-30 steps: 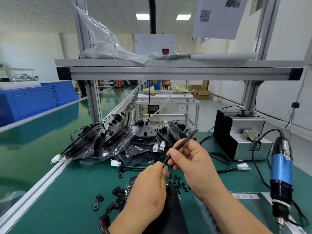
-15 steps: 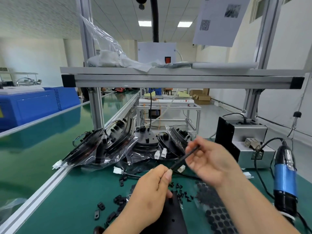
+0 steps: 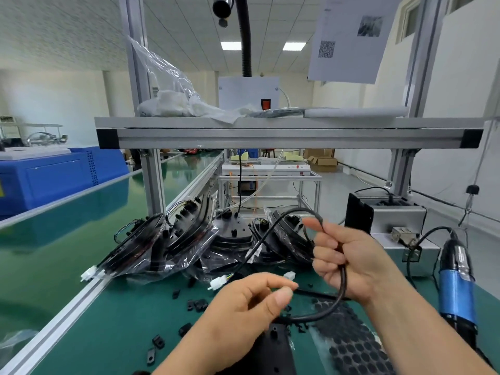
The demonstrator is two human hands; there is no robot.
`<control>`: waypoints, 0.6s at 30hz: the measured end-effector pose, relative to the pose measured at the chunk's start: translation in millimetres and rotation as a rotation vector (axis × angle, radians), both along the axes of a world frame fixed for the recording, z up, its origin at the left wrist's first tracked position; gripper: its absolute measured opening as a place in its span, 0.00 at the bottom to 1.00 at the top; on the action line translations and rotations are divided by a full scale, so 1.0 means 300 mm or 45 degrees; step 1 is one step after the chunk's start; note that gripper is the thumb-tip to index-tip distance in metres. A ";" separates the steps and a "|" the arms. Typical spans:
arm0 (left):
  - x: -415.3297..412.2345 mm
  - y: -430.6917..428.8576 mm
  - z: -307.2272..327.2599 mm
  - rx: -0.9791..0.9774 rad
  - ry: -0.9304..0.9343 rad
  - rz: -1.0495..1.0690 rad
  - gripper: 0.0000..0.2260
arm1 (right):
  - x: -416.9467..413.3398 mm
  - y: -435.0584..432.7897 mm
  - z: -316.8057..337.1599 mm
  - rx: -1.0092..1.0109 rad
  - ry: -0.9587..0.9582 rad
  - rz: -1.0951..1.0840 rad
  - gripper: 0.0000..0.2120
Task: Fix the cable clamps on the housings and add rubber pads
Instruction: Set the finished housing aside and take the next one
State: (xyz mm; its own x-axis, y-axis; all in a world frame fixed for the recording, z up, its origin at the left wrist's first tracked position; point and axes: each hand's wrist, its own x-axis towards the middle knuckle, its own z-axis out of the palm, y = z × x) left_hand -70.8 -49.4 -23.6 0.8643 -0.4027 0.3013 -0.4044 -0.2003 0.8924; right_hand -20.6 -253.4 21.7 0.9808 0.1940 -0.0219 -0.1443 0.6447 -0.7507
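My right hand (image 3: 349, 261) is shut on a black cable (image 3: 342, 290), which loops above the fingers and runs down to a white connector (image 3: 219, 282) hanging at its free end. The cable's other end leads to a black housing (image 3: 273, 347) lying at the near edge, partly hidden under my left hand (image 3: 243, 318). That hand hovers above the housing with thumb and forefinger pinched together and nothing visible between them. Small black cable clamps (image 3: 197, 304) lie scattered on the green mat. A sheet of round black rubber pads (image 3: 349, 339) lies under my right forearm.
Several bagged housings (image 3: 189, 239) lean in a row at the back of the mat. A blue electric screwdriver (image 3: 457, 288) hangs at the right, in front of a grey metal box (image 3: 389, 220). An aluminium rail (image 3: 67, 312) borders the mat on the left. A shelf (image 3: 270, 131) spans overhead.
My right hand has gathered the straight cable into a loop and closed around it. My left hand has let go of the cable end and moved down. The view has tilted upward.
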 end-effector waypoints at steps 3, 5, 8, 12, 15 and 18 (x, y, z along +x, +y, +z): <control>-0.007 -0.008 0.012 0.180 -0.228 -0.050 0.13 | -0.032 -0.029 0.076 -0.069 -0.229 0.046 0.17; -0.006 -0.014 0.010 0.196 -0.275 -0.025 0.09 | -0.037 -0.041 0.131 -0.171 -0.346 0.045 0.18; 0.002 -0.005 -0.016 0.146 -0.243 0.023 0.13 | -0.020 -0.049 0.212 -0.185 -0.477 0.053 0.19; 0.020 0.024 -0.033 0.040 -0.075 -0.038 0.16 | 0.026 -0.046 0.334 -0.277 -0.557 0.029 0.24; 0.028 0.036 -0.042 -0.190 0.107 -0.085 0.15 | 0.059 -0.037 0.410 -0.280 -0.575 -0.056 0.21; 0.038 0.045 -0.053 -0.658 0.421 -0.040 0.15 | 0.088 -0.025 0.442 -0.269 -0.614 -0.082 0.15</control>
State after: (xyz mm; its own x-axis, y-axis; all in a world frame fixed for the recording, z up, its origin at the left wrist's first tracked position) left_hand -59.5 -35.8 -39.5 0.9355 -0.3027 0.1820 -0.0879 0.2995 0.9500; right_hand 5.8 -261.0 154.4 0.8987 0.1734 0.4028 0.2844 0.4687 -0.8364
